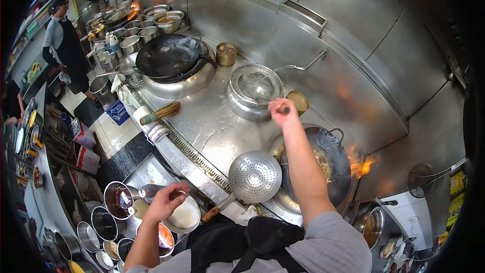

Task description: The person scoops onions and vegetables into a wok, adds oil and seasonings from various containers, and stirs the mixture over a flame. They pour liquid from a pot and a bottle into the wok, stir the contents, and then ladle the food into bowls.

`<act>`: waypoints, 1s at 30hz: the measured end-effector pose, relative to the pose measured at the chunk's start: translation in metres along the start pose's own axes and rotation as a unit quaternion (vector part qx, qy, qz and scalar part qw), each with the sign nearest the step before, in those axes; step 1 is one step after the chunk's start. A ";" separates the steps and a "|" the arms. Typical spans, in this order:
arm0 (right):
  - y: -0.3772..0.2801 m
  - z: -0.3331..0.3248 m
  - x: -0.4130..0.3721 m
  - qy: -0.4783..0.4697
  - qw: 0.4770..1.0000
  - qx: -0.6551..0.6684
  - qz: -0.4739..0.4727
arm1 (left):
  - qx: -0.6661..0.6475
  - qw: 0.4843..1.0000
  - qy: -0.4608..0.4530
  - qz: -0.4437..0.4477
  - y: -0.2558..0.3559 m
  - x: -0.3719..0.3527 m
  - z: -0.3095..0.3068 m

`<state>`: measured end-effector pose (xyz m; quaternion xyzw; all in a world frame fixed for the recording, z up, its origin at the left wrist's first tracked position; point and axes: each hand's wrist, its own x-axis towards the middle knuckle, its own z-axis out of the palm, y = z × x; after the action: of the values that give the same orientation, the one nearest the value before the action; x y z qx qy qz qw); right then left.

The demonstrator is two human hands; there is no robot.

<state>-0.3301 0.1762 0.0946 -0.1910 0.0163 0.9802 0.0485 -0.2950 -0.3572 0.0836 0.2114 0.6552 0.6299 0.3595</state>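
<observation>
Where the right grip [284,112] aims the handled tool [286,109]: up and to the left, its long axis slanting from the wooden butt, turned toward the camera, to the mouth of the steel pot [247,109].
Tool's head: at the pot's mouth; glare leaves its outline hard to tell.
Right grip: fingers wrapped round the handle, just beside the pot's near right rim.
Left grip [164,203]: fingers loosely curled, thumb apart, nothing seen in it; near the white-filled bowl [199,220], contact unclear.
Tap [303,66]: thin bent metal, spout reaching over the pot from behind.
Food wok [343,156]: dark, round, partly hidden by the right forearm [305,172] across its left side; flame [361,164] at its far right.
Skimmer [247,172]: round, perforated metal, between food wok and left grip, wooden handle pointing lower left.
Surface [212,126]: shiny, wet-streaked metal.
Brush [164,111]: stiff brown bristles, lying near the surface's left edge.
Black wok [166,50]: wide, dark, beyond the brush.
</observation>
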 end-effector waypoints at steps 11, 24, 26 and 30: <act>-0.082 -0.132 -0.219 0.257 0.736 -0.358 -0.513 | 0.029 0.999 -0.017 0.013 0.001 0.013 0.022; -0.115 -0.199 -0.413 0.449 0.328 -0.727 -0.402 | 0.149 0.981 -0.122 -0.035 -0.021 -0.022 0.203; -0.098 -0.193 -0.385 0.324 0.482 -0.694 -0.425 | 0.195 0.972 -0.123 0.045 -0.035 -0.044 0.227; -0.070 -0.135 -0.314 0.066 0.812 -0.496 -0.300 | 0.298 0.951 -0.078 0.003 -0.049 -0.122 0.244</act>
<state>0.0169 0.2116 0.0867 -0.2489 -0.5271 0.7769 0.2381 -0.0273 -0.2878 0.0729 0.3592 0.7822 0.3885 0.3289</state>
